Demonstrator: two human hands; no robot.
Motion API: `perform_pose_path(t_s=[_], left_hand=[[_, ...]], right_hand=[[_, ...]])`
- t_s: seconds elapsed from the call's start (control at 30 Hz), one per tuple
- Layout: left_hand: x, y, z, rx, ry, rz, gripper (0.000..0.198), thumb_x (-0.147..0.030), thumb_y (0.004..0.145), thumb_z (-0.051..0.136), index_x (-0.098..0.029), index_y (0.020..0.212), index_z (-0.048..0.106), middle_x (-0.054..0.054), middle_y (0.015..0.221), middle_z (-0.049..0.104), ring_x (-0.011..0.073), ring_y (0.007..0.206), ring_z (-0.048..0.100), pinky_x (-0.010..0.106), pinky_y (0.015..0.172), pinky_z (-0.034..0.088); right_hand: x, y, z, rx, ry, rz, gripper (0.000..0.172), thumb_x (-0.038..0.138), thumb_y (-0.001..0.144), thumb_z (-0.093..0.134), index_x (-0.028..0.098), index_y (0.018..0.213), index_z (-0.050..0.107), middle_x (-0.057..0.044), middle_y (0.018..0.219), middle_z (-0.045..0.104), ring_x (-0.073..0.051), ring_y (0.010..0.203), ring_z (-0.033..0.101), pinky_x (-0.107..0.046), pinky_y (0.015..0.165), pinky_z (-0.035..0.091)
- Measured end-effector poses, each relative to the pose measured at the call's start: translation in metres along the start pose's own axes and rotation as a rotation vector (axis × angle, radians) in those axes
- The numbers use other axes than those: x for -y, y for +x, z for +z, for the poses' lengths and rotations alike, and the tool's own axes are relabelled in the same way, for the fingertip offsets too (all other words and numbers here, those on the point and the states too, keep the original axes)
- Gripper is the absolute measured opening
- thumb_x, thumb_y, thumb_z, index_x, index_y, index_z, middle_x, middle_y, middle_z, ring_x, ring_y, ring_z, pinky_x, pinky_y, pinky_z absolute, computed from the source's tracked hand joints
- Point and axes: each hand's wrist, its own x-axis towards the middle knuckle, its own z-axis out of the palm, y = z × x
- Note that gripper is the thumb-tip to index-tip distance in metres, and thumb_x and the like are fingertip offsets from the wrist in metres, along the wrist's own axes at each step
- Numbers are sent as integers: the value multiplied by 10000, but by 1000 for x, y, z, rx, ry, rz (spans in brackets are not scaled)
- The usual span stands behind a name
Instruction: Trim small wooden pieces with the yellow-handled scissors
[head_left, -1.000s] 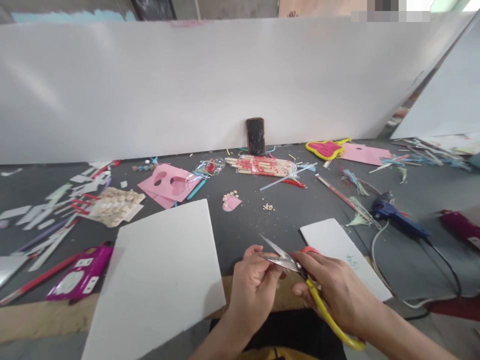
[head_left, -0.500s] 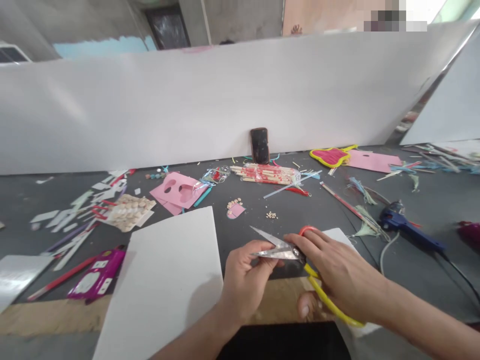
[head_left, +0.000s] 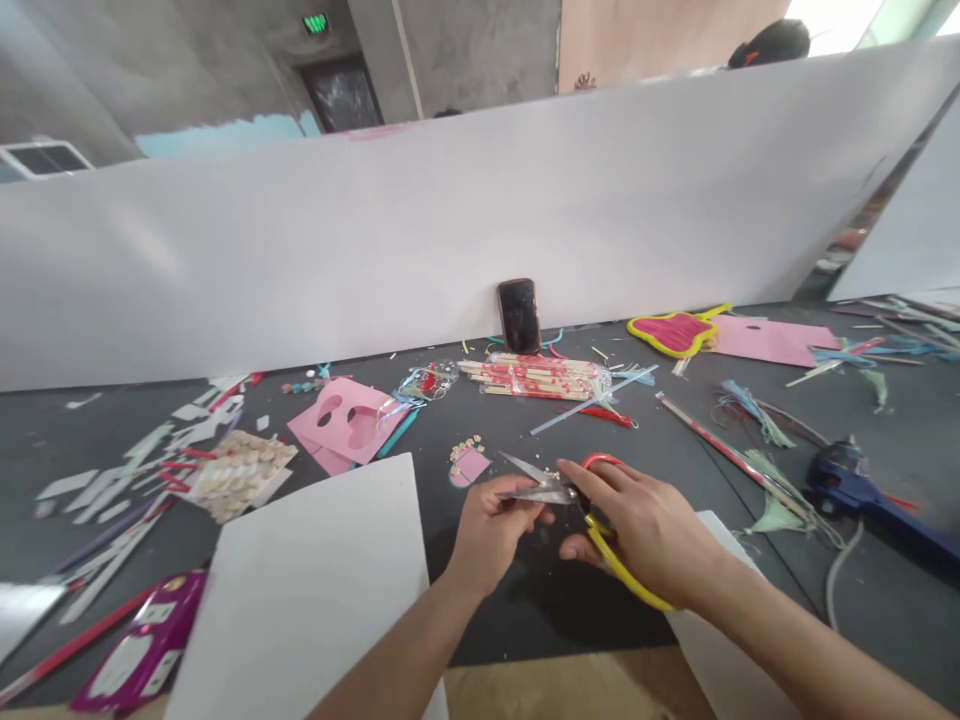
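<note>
At the near left of the dark surface (head_left: 517, 620) lies a purple packet (head_left: 142, 645), and farther than it a card with pale beads (head_left: 238, 472). To the right of these, a large white board (head_left: 307, 590) lies flat, and beyond its far edge there are pink cards with cut holes (head_left: 349, 420).

The left forearm rises from the near side, slanting to the far right, across the right part of this board. The left hand (head_left: 484, 540) is lifted above the surface, with its back turned to the left and its fingers bent toward the right. Its grip is narrow, thumb and fingertips close together at the lower blade; I cannot tell if something small is pinched there.

The scissors (head_left: 598, 540) are in front of the person, between the two hands, their blades parted and pointing left. Farther away is a small pink piece with little beads (head_left: 471, 464).

The right hand (head_left: 652, 520) has its back upward, and its forearm comes from the near right. Its grip is curled around the handles, fingers by the red part, thumb low near the yellow part. At the far right lies a blue glue gun (head_left: 885, 500).
</note>
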Motion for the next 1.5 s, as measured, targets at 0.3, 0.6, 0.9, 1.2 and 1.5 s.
perform_pose_path(t_s=[0.3,0.6,0.9,1.2,1.5], left_hand=[[16,4,-2,18,2,-67,128,-221,750,617,-137,702,700,25,598,660,121,556,560,210,543,430],[13,2,0,2,-34,-39,78,-196,716,673,-152,662,708,18,623,690,130,599,608,204,581,458],[16,-1,-1,17,-2,-1,132,-236,758,660,-148,667,698,26,631,688,131,603,600,207,580,449],[15,-4,0,41,14,-9,163,-248,767,625,-138,665,688,22,583,663,104,527,541,186,514,412],[13,-3,-6,37,65,60,109,-156,732,614,-153,674,706,4,605,684,96,540,561,161,517,413]], right_hand=[[-11,-2,20,-27,95,4,447,487,824,569,199,1166,578,-114,1000,647,-240,938,583,-351,756,501],[-12,-5,25,6,141,-26,523,537,850,507,145,1192,551,-134,977,639,-238,849,599,-349,704,511],[-9,-7,25,22,161,-21,491,544,872,465,154,1157,554,-102,892,620,-209,772,595,-306,644,483],[-7,-10,22,76,99,2,394,494,919,397,180,1071,580,-80,842,621,-189,734,595,-277,599,438],[-5,-6,22,78,113,3,758,749,686,528,167,1172,536,-111,925,556,-257,818,552,-386,685,478]])
